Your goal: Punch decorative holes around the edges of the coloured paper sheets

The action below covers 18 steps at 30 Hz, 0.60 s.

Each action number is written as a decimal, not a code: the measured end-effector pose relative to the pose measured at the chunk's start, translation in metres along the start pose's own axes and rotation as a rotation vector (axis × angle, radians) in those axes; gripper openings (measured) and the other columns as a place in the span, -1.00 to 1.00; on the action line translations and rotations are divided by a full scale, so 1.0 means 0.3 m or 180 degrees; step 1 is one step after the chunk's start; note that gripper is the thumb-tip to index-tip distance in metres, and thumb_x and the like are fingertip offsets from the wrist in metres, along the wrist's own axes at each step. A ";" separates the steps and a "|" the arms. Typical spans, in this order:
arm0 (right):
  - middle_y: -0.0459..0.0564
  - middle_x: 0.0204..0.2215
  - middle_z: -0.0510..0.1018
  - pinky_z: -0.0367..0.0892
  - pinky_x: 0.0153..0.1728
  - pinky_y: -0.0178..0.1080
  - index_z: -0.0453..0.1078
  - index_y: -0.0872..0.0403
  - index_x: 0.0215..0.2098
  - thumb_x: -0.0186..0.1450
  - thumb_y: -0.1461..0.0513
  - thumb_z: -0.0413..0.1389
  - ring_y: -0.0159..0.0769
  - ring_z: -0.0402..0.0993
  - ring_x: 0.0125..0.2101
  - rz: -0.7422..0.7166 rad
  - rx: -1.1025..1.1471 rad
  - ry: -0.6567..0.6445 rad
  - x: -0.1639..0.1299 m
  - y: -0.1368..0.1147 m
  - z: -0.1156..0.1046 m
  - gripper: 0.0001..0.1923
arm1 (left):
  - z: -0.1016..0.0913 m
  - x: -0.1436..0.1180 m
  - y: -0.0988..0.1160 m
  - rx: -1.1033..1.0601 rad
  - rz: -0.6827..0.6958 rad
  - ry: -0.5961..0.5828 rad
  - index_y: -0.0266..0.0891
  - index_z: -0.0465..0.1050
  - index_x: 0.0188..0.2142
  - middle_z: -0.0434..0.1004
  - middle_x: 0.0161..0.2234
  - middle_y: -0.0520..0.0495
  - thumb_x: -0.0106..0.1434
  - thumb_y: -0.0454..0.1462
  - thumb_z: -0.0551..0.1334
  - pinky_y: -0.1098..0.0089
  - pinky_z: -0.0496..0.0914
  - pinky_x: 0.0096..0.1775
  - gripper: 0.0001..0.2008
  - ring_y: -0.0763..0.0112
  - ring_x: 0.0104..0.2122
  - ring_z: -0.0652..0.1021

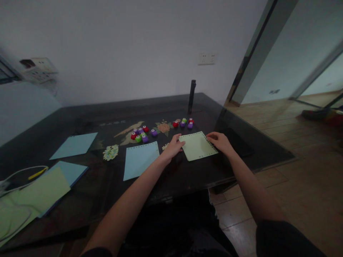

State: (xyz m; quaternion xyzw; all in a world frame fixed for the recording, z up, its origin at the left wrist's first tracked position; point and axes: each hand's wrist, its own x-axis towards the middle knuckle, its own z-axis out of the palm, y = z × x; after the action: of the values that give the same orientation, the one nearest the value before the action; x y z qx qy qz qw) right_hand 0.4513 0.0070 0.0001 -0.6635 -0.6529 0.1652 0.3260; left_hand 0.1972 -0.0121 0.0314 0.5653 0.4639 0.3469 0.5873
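Observation:
A pale yellow-green sheet of paper (197,146), with a row of small holes or dark marks along its edges, lies between my hands on the dark table. At its left edge, my left hand (173,147) grips with the thumb over the paper and the fingers curled. My right hand (220,141) closes at the upper right edge, fingertips bent against the paper and partly hidden. Left of my left forearm lies a light blue sheet (140,159) with similar marks. Small red, green and purple toy-like pieces with eye shapes (183,124) sit just beyond the yellow-green sheet.
More eye-shaped pieces (140,134) cluster at mid-table. Another blue sheet (76,144) lies left, and stacked yellow-green paper (45,192) with a white cable and a yellow pen-like object (38,173) fills the near left. A black upright object (192,96) stands at the back; a dark flat object (238,142) lies right.

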 end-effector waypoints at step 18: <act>0.03 -0.34 0.59 0.36 -0.26 -0.23 0.47 0.10 -0.30 0.15 0.20 0.10 -0.26 0.50 -0.33 -0.0005 0.0118 0.0015 -0.003 -0.007 -0.003 -0.81 | 0.014 0.021 -0.020 -0.0278 0.0127 0.0111 -0.17 0.06 0.16 0.00 0.28 -0.19 0.13 -0.44 0.09 0.39 0.34 -0.02 -0.42 0.30 0.16 0.28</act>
State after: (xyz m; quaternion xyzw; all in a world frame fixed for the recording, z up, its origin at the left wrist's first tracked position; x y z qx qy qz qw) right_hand 0.4502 0.0056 0.0021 -0.6572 -0.6494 0.1755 0.3400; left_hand 0.2026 -0.0085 0.0242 0.5421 0.4472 0.3882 0.5962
